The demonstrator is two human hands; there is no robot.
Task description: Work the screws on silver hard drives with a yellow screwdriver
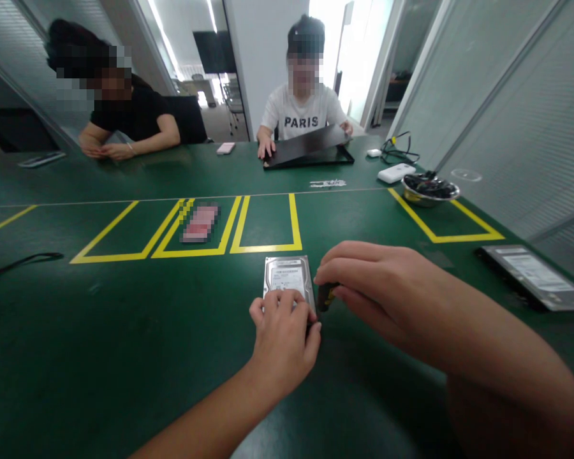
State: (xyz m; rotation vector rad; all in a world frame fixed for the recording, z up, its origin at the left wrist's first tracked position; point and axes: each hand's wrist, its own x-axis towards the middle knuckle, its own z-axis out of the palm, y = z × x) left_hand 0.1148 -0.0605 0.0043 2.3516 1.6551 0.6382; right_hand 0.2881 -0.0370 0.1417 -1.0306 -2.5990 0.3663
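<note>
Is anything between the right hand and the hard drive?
Only a small dark tool, held in the right hand, beside the right edge of the hard drive; I can't tell if it touches.

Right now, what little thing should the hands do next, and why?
Perhaps the right hand should ease the dark, yellow-marked object gently against the right edge of the hard drive: it is held close beside that edge, and the left hand rests on the drive, which could steady it. Whether they touch is unclear.
</note>
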